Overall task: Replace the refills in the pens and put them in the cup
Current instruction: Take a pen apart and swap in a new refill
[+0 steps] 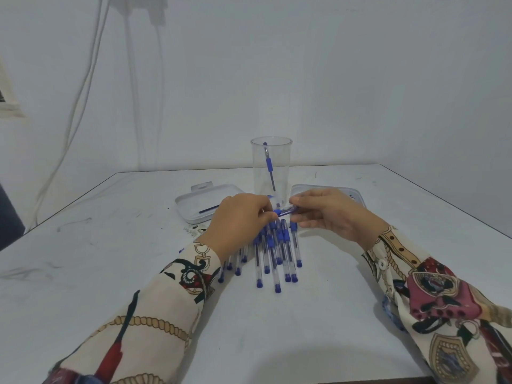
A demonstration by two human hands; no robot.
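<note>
From the head camera, both hands meet over the middle of a white table [277,328], just in front of a clear cup [271,167]. The left hand [238,223] has its fingers curled round the blue-capped end of a pen [284,211], pinching it near the cap, while the right hand [329,214] pinches the clear barrel at the pen's other end between thumb and fingertips; the pen lies roughly level between them, raised above the table. Below the hands, a bundle of pens [274,253] with clear barrels and blue caps lies on the table, fanned out side by side, the ends pointing toward the near edge; the left part of the bundle is partly hidden under the left wrist. The cup stands upright at the far side of the hands, with one blue pen in the cup [269,164] leaning against its wall. To the left of the cup lies a shallow white tray [194,206] holding a single thin blue refill [209,209]. To the right of the cup, a second white container [352,194] lies flat, mostly covered by the right hand. Both forearms wear patterned sleeves [155,309].
</note>
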